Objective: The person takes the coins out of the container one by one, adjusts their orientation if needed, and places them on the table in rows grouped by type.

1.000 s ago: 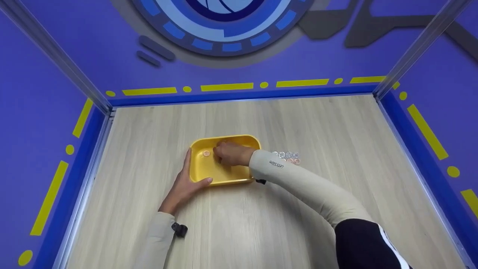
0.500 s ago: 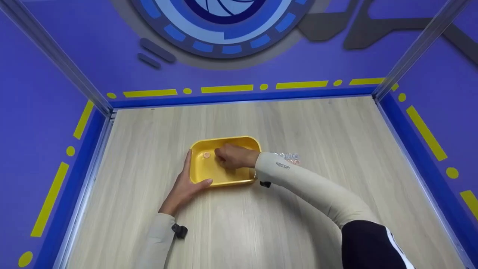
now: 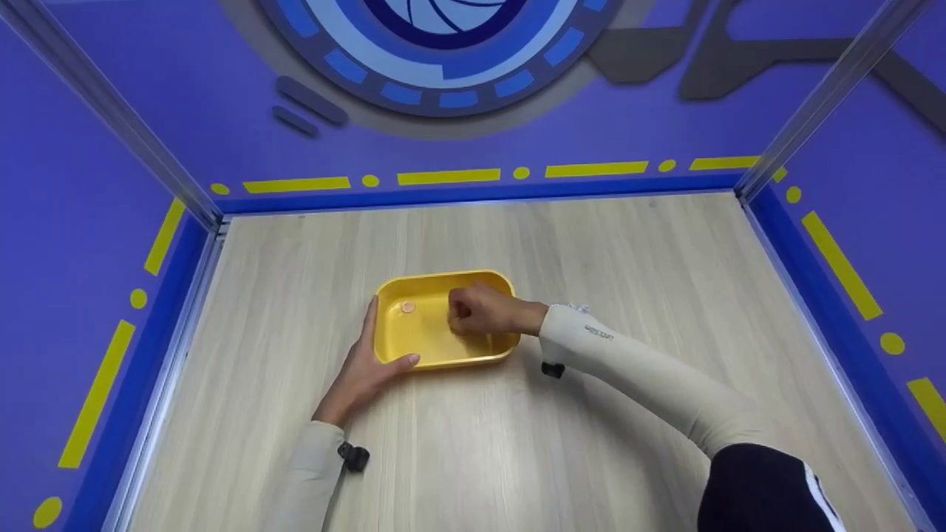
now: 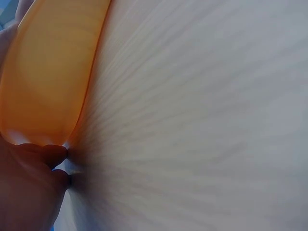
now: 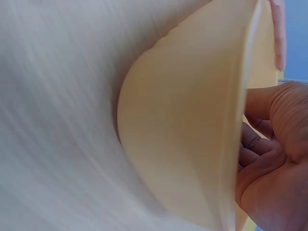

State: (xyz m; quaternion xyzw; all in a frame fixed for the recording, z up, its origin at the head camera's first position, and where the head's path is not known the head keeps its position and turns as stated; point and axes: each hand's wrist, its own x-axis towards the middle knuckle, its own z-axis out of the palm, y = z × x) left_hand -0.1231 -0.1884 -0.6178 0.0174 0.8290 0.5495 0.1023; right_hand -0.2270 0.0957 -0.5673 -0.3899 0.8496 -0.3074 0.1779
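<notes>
In the head view a yellow rectangular tray [image 3: 429, 347] sits on the wooden table. My left hand [image 3: 367, 362] grips its left end, thumb over the near rim and fingers along the left wall. One copper-coloured coin [image 3: 407, 307] lies on the tray floor near the far left corner. Inside the tray's right half is my right hand [image 3: 484, 309], its fingers curled. Its fingertips are out of sight, so whether anything is between them does not show. In the right wrist view the tray wall [image 5: 183, 120] partly covers those curled fingers [image 5: 250, 142].
Several silver coins [image 3: 580, 308] peek out beyond the right sleeve [image 3: 591, 340], right of the tray. The sleeve covers the others. Blue-purple panels [image 3: 473, 148] with metal corner posts close in the table's back and sides.
My right hand has shifted right within the tray, and its sleeve now covers most of the coins on the table. My left hand, the tray and the coin in it stay in place.
</notes>
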